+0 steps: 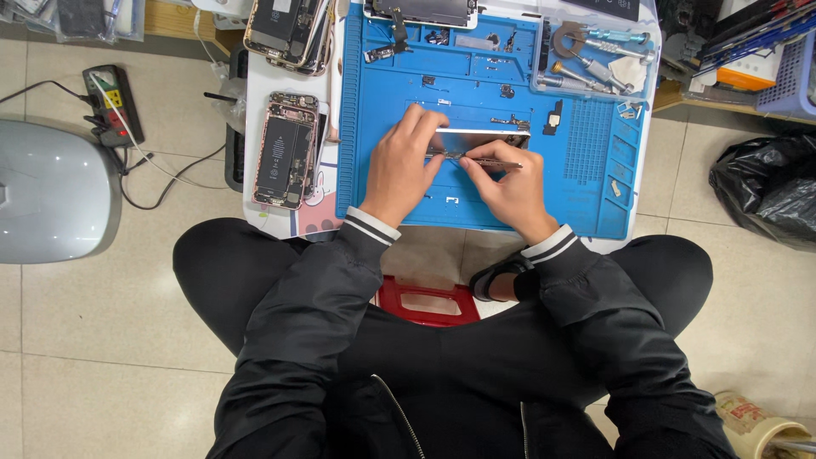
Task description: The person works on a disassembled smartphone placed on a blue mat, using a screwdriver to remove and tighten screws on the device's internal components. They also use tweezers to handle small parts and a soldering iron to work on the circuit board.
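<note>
Because you sit low on a red stool (429,303) with your knees spread, the small white table (255,102) sits close in front of you and both forearms can rest at its near edge. Most of it is covered by a blue repair mat (374,110), whose moulded trays along the far side keep loose screws and small brackets from rolling off. To the left of the mat lies an opened phone with its battery showing (285,150), set off the mat, apart from the piece in your hands. At the far right corner a clear tray of screwdrivers (595,55) stands within reach. In the middle of the mat is the phone's silver housing (480,136); your left hand (399,166) lies over its left end, fingers curled down on its edge, pinning it so it cannot slide. Your right hand (510,187) is closed in a pinch around a thin metal tool (497,163), probably tweezers, held nearly flat, its near tip at the housing's near edge.
</note>
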